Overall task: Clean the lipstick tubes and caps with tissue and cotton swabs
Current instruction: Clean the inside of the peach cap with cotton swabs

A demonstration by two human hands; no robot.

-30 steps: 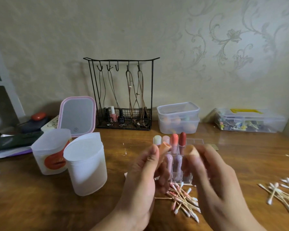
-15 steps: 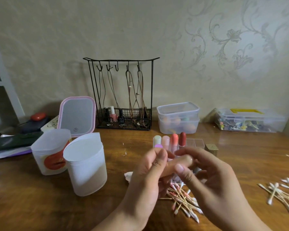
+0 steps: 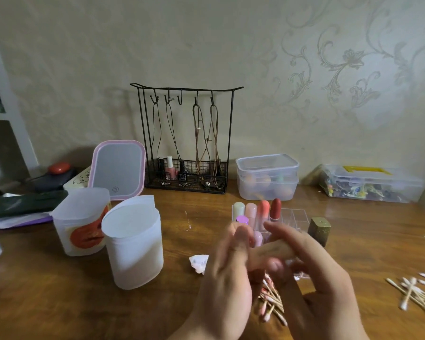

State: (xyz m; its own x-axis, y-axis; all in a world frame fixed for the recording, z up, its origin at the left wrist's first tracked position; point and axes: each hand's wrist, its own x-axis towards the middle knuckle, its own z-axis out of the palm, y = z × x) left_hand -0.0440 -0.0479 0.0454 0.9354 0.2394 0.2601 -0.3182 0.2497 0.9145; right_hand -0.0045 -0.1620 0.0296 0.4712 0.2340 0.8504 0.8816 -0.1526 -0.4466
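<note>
Both hands meet low in the middle of the view, blurred by motion. My left hand [image 3: 228,273] and my right hand [image 3: 312,273] together hold a beige lipstick tube [image 3: 272,252] that lies across between them. Behind the hands a clear organizer [image 3: 293,215] holds several capped lipsticks [image 3: 263,209] in green, pink, coral and red. Used, pink-stained cotton swabs [image 3: 271,303] lie in a heap under the hands. A crumpled tissue [image 3: 199,263] lies to their left. Clean cotton swabs [image 3: 420,293] are scattered at the right edge.
Two white plastic tubs [image 3: 133,246] stand left of the hands on the wooden table [image 3: 59,303]. A gold cap [image 3: 319,229] stands right of the organizer. A pink mirror [image 3: 118,168], a wire jewellery rack [image 3: 187,141] and clear boxes [image 3: 268,177] line the wall.
The hands came together: the tube and its cap, held apart a second ago, are now joined between them, and both hands dropped slightly toward the table.
</note>
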